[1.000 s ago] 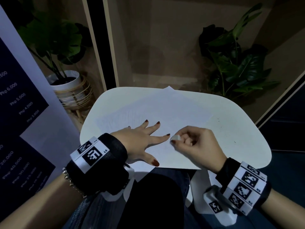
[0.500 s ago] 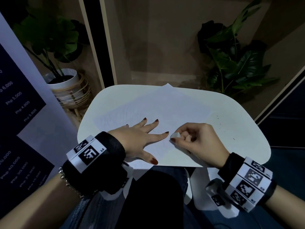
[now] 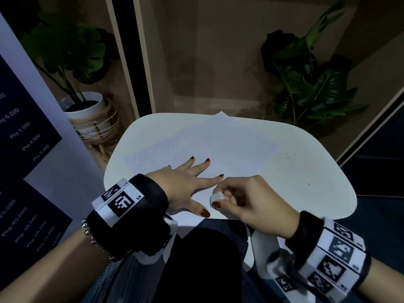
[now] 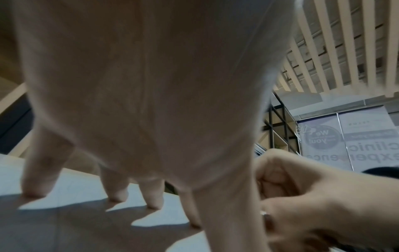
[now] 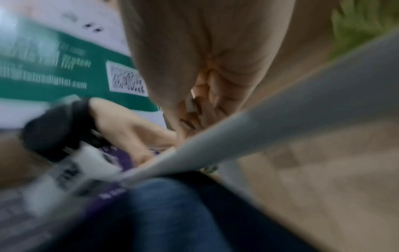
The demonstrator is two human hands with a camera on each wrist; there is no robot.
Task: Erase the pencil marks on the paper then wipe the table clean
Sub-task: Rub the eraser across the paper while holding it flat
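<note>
A white sheet of paper [image 3: 229, 149] lies on the small white table [image 3: 306, 193], with faint pencil marks [image 3: 168, 154] on its left part. My left hand [image 3: 185, 182] lies flat on the sheet with fingers spread, holding it down; in the left wrist view its fingertips [image 4: 116, 196] press the paper [image 4: 75, 187]. My right hand [image 3: 240, 197] pinches a small white eraser [image 3: 216, 196] between thumb and curled fingers, down on the paper's near edge, just right of my left thumb. The right wrist view is blurred.
Dark eraser crumbs [image 3: 288, 158] dot the table's right side. A potted plant in a wicker stand [image 3: 91, 119] stands on the floor to the left, and another plant [image 3: 306, 84] behind the table to the right. A price banner [image 3: 26, 149] stands at the left. My lap is under the near edge.
My right hand with the eraser has slid a little toward me and leftward along the paper, closer to my left thumb. The left hand has stayed flat in place.
</note>
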